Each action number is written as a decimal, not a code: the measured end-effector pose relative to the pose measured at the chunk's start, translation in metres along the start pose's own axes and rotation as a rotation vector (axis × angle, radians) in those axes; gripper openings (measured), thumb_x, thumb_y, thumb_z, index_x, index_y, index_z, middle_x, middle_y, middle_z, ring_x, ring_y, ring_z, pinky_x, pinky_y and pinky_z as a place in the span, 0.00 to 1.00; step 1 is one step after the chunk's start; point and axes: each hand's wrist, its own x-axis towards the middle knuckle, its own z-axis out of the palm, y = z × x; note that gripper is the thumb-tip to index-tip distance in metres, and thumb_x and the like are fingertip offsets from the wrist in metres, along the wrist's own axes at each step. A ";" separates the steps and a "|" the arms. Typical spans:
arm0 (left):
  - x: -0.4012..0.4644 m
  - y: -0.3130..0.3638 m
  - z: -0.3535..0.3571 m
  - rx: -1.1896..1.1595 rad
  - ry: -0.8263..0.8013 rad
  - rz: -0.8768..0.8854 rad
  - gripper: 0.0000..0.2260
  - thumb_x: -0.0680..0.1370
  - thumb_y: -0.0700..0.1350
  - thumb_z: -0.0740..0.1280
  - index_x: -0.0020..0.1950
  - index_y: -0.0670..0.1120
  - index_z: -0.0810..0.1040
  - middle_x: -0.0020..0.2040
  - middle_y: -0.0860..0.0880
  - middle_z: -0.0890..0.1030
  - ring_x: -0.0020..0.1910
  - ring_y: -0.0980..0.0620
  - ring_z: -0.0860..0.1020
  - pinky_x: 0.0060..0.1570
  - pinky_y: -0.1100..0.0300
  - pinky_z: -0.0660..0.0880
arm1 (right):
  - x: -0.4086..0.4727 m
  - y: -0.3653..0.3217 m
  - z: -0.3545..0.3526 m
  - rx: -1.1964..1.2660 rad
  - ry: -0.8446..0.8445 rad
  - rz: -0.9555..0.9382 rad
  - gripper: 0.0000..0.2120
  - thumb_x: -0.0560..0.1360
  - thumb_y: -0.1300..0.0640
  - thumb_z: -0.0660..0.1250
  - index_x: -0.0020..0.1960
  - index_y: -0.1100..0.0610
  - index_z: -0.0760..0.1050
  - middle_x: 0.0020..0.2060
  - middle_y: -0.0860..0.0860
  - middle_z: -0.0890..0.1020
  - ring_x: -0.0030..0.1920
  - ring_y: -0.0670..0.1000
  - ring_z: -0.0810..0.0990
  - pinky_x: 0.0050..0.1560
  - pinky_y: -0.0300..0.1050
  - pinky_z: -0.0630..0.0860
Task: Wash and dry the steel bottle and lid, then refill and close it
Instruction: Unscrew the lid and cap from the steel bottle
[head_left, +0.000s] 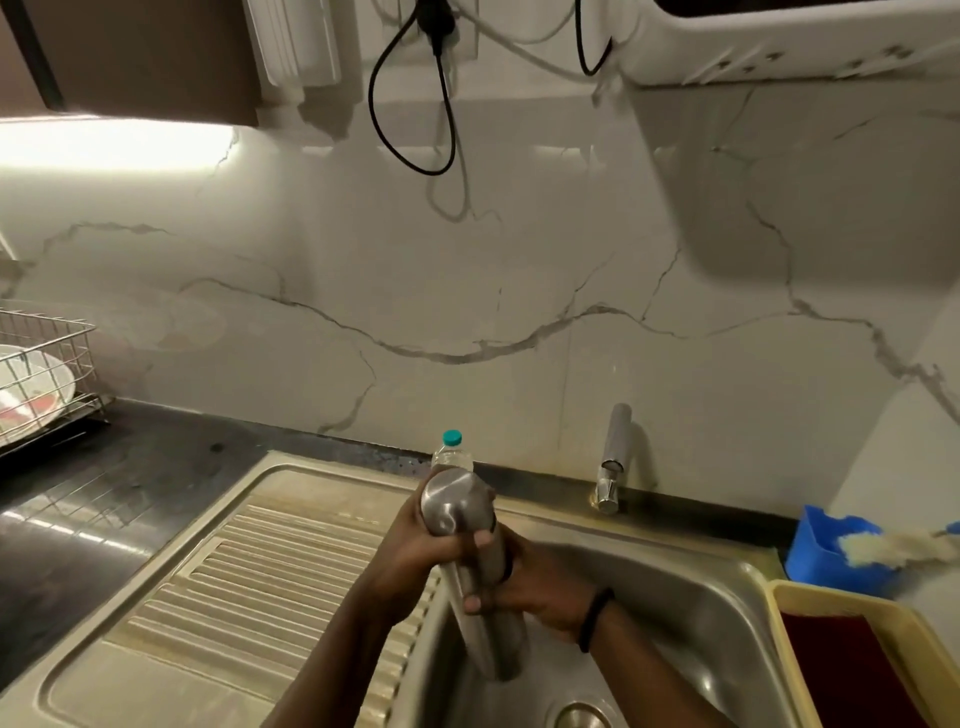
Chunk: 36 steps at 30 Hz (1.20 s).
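The steel bottle (470, 561) hangs upside down over the sink (675, 597), base up, clamped by both hands close together, the left hand (415, 545) wrapped near the base, the right hand (535, 587) lower on the body, with a plastic bottle (452, 452) just behind them and the tap (613, 457) beyond the right hand.

I see the steel bottle (467, 561) turned upside down over the sink basin (691, 613), its round, shiny base pointing up toward the camera and its mouth end pointing down into the basin. It is plain brushed metal and tilts a little. I cannot see the lid in this view.
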 end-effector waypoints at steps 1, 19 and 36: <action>0.001 0.003 0.006 -0.022 -0.046 0.015 0.29 0.64 0.43 0.78 0.64 0.43 0.77 0.59 0.44 0.82 0.60 0.46 0.80 0.54 0.51 0.79 | -0.003 0.000 -0.002 0.007 0.004 -0.008 0.42 0.61 0.46 0.80 0.71 0.42 0.66 0.62 0.44 0.78 0.64 0.47 0.75 0.66 0.52 0.73; 0.002 -0.022 0.119 0.069 0.366 -0.161 0.23 0.78 0.52 0.69 0.69 0.57 0.64 0.59 0.56 0.76 0.59 0.53 0.76 0.60 0.53 0.74 | -0.027 0.042 0.012 0.088 0.721 -0.025 0.12 0.76 0.53 0.65 0.58 0.55 0.75 0.48 0.57 0.81 0.50 0.55 0.79 0.50 0.49 0.77; 0.006 -0.043 0.088 0.212 0.273 -0.090 0.30 0.67 0.52 0.80 0.63 0.53 0.68 0.57 0.52 0.77 0.56 0.53 0.79 0.49 0.62 0.78 | -0.033 0.069 0.000 -0.103 0.637 0.066 0.28 0.62 0.50 0.79 0.58 0.42 0.71 0.50 0.42 0.80 0.51 0.42 0.79 0.46 0.37 0.77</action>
